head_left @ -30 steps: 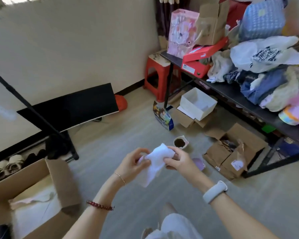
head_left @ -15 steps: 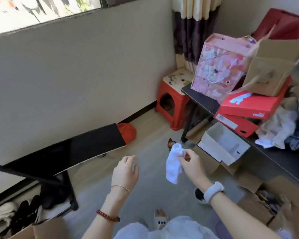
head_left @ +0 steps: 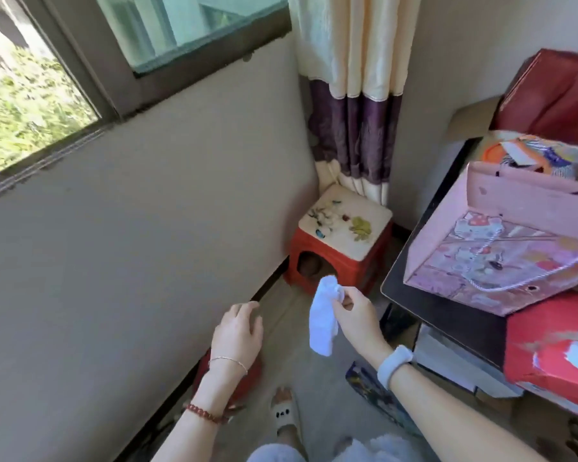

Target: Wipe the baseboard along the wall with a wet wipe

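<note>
The right hand (head_left: 351, 315) pinches a white wet wipe (head_left: 324, 316) near its top edge between thumb and fingers; the wipe hangs down loosely from that pinch, crumpled at the top, in the air above the floor (head_left: 321, 388) and apart from the wall (head_left: 141, 255). The left hand (head_left: 237, 331) is held out palm down with its fingers relaxed and slightly bent, gripping nothing; it hovers close to the wall — whether a fingertip touches it is hard to say from this angle. The baseboard (head_left: 267, 283) is a dark strip at the foot of the wall, running from the lower left up to a red stool (head_left: 339, 258) in the corner; the wipe is near it but not on it. A cream and purple curtain (head_left: 351, 95) hangs behind the stool; a window (head_left: 114, 51) sits above the wall. On the right a dark table (head_left: 447, 305) carries a pink gift bag (head_left: 511, 241) and a red box (head_left: 554, 348). A slippered foot (head_left: 284, 415) shows at the bottom — just beside a red object (head_left: 247, 378) lying against the baseboard.
</note>
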Tool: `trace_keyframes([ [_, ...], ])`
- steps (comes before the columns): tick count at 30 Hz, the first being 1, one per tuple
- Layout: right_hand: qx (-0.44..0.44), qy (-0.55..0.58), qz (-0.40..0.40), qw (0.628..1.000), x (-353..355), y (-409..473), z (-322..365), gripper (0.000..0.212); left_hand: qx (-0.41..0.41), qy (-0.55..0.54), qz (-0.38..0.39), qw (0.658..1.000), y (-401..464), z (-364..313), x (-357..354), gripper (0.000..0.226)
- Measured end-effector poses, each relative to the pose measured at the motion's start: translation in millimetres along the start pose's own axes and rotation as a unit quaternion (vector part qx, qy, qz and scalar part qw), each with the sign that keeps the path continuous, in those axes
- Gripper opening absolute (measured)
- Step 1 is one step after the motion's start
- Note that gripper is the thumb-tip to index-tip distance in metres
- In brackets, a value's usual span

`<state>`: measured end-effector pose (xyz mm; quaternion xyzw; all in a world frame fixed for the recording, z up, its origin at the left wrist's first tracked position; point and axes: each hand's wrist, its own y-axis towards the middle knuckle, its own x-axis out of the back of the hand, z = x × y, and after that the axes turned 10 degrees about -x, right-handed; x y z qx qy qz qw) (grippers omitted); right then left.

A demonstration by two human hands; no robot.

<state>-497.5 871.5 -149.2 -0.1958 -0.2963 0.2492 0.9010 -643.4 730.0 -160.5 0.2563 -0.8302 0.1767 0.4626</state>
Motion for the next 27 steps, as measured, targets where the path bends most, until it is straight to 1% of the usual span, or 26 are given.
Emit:
trace_keyframes([
  [4, -0.058, 0.02, -0.05, 0.997, -10, 73, 53, 0.024, -0.031, 0.023, 0.069, 0.997, 111, 4, 11, 0.029],
  [7, -0.11, 0.068, -0.087, 0.988, -9, 133, 72, 0.029, -0.065, 0.039, 0.123, 0.989, 186, -5, 3, 0.025],
  [9, -0.142, 0.084, -0.115, 0.98, -6, 176, 78, 0.024, -0.093, 0.048, 0.146, 0.984, 233, -15, -10, 0.025],
  [12, -0.186, 0.123, -0.145, 0.964, -3, 245, 79, 0.017, -0.122, 0.038, 0.168, 0.977, 297, -17, -43, 0.031],
  [13, -0.199, 0.134, -0.154, 0.958, -3, 269, 77, 0.017, -0.136, 0.037, 0.178, 0.974, 318, -14, -60, 0.04],
  [14, -0.213, 0.142, -0.155, 0.954, -4, 293, 74, 0.017, -0.145, 0.042, 0.187, 0.971, 338, -12, -77, 0.053],
  [15, -0.218, 0.146, -0.159, 0.952, -5, 318, 70, 0.017, -0.154, 0.045, 0.193, 0.968, 357, -9, -96, 0.06],
  [16, -0.224, 0.153, -0.159, 0.949, -6, 339, 66, 0.018, -0.145, 0.05, 0.206, 0.966, 374, -9, -113, 0.057],
  [17, -0.229, 0.162, -0.162, 0.946, -7, 361, 60, 0.019, -0.146, 0.069, 0.225, 0.961, 390, -10, -129, 0.05],
  [18, -0.241, 0.17, -0.162, 0.942, -10, 382, 54, 0.019, -0.151, 0.091, 0.247, 0.953, 404, -11, -146, 0.048],
  [20, -0.261, 0.185, -0.159, 0.934, -13, 417, 38, 0.02, -0.163, 0.136, 0.289, 0.934, 425, -7, -181, 0.053],
  [21, -0.258, 0.215, -0.153, 0.929, -16, 434, 26, 0.018, -0.171, 0.153, 0.31, 0.923, 436, -4, -197, 0.055],
  [23, -0.258, 0.237, -0.14, 0.926, -21, 457, 6, 0.015, -0.19, 0.163, 0.332, 0.909, 450, 6, -229, 0.058],
  [24, -0.251, 0.227, -0.128, 0.932, -23, 462, -2, 0.018, -0.193, 0.169, 0.35, 0.901, 455, 9, -242, 0.059],
  [25, -0.245, 0.216, -0.11, 0.939, -26, 467, -13, 0.027, -0.193, 0.177, 0.364, 0.894, 460, 16, -256, 0.06],
  [27, -0.279, 0.188, -0.084, 0.938, -28, 470, -21, 0.043, -0.204, 0.205, 0.39, 0.874, 464, 20, -273, 0.061],
])
